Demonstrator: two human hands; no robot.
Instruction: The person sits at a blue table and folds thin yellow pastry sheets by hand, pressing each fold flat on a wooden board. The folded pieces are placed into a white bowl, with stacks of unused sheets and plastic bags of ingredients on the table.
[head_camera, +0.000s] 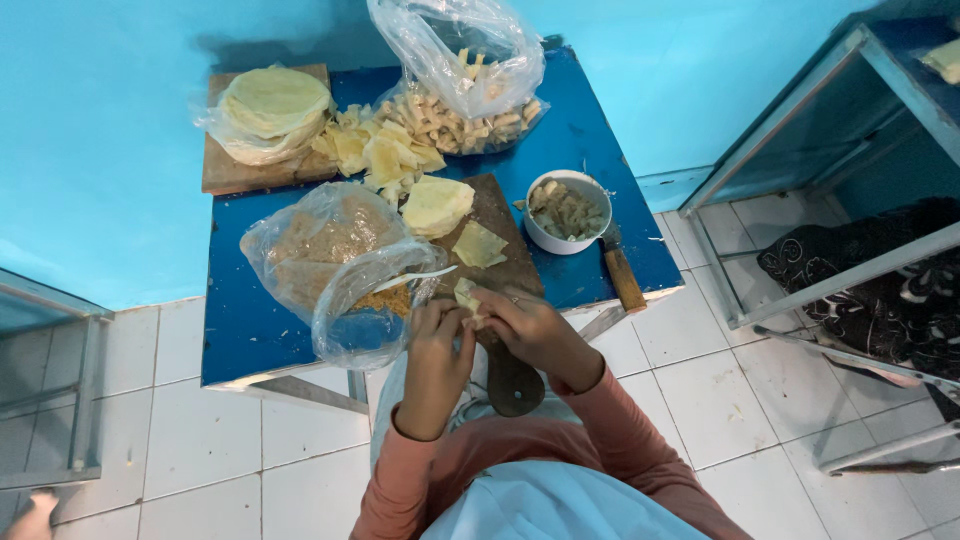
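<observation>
My left hand and my right hand meet over the near edge of a dark wooden cutting board and together pinch a small folded pale wrapper. On the board lie a flat square wrapper and a stack of cut wrappers. Just left of my hands is an open clear bag of brown filling with a white spoon in it. A white bowl of pale filling stands to the right on the blue table.
A round stack of wrappers in plastic rests on a wooden board at the back left. Loose cut wrappers and a bag of finished rolls lie behind. A wooden-handled knife lies beside the bowl. Metal shelving stands right.
</observation>
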